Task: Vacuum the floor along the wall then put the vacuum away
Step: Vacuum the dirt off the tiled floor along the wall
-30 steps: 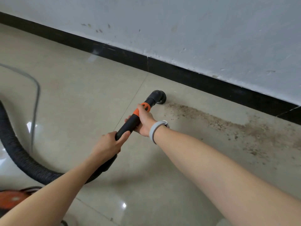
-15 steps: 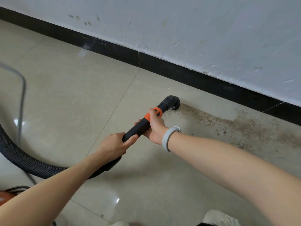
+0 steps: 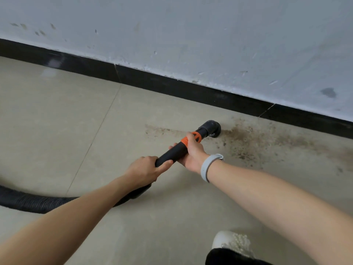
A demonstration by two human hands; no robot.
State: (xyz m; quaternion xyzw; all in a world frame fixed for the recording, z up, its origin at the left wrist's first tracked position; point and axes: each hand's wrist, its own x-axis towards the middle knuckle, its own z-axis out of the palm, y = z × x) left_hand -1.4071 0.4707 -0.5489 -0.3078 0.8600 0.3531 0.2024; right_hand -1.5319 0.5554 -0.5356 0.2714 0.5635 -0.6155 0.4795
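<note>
Over on the left, the ribbed black flexible hose [image 3: 28,202] trails across the glossy beige floor tiles [image 3: 57,121], which look clean there apart from a thin brown smear just left of the nozzle. The left hand [image 3: 144,169] is wrapped around the smooth black plastic wand with its orange collar [image 3: 175,150], and the right hand [image 3: 193,150], a pale grey rubbery wristband [image 3: 207,167] on its wrist, grips the wand higher up at the collar. The round black nozzle [image 3: 212,128] sits on the tile, near the glossy black skirting board [image 3: 172,87] under a scuffed, chipped white wall [image 3: 210,44]. To the right, a gritty brown band of dirt [image 3: 267,142] lies unswept, so I'd say the vacuuming is partway and the putting away hasn't begun. A white textured shoe [image 3: 232,241] shows at the bottom.
</note>
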